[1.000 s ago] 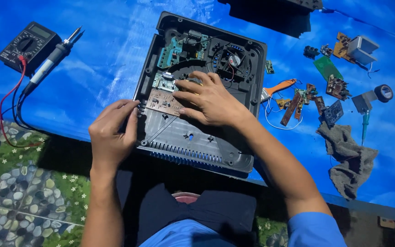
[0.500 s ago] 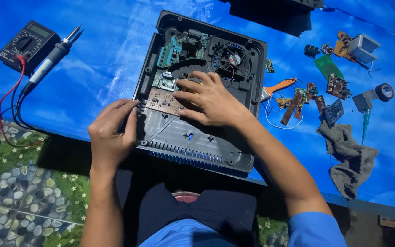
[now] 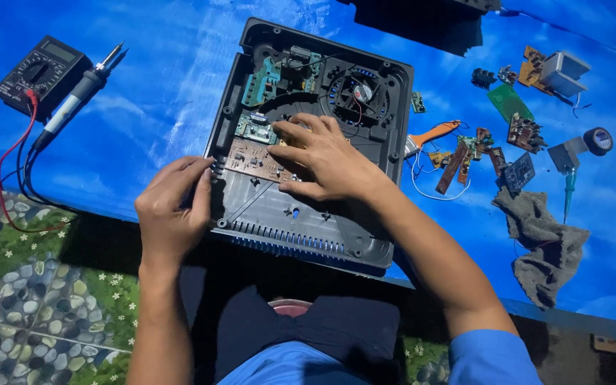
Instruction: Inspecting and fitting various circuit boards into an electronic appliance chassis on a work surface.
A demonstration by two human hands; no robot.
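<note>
An open dark grey plastic housing [image 3: 301,221] lies on a blue sheet, with a small fan [image 3: 360,93] and green circuit boards [image 3: 262,78] inside. A brown circuit board [image 3: 251,158] sits in its middle. My right hand [image 3: 322,157] lies palm down on that brown board, fingers spread over it. My left hand [image 3: 172,207] grips the housing's left edge, fingertips touching the board's left end.
A black multimeter [image 3: 40,71] with red and black leads and a soldering iron [image 3: 80,96] lie at the far left. Loose circuit boards [image 3: 511,128], an orange-handled tool [image 3: 433,134] and a grey rag [image 3: 543,242] lie to the right. Pebble-pattern flooring [image 3: 30,299] is at lower left.
</note>
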